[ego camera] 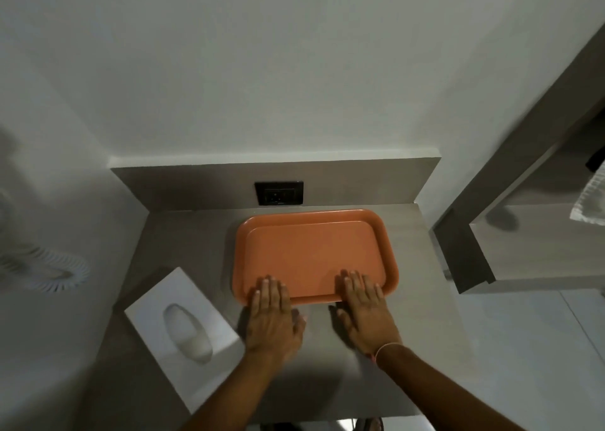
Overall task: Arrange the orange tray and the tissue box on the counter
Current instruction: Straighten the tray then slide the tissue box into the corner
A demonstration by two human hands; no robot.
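An orange tray (314, 250) lies flat on the grey counter (183, 237), close to the back wall and right of centre. My left hand (271, 316) and my right hand (366, 309) rest on its near rim, fingers flat over the edge and thumbs on the counter below it. A white tissue box (183, 329) lies at an angle on the counter's left front part, a little left of my left hand and not touching it. Its oval opening faces up.
A black wall socket (279, 193) sits in the backsplash just behind the tray. A white ribbed object (49, 270) lies off the counter to the left. A grey shelf unit (491, 240) stands to the right, with a white cloth (589, 201) on it.
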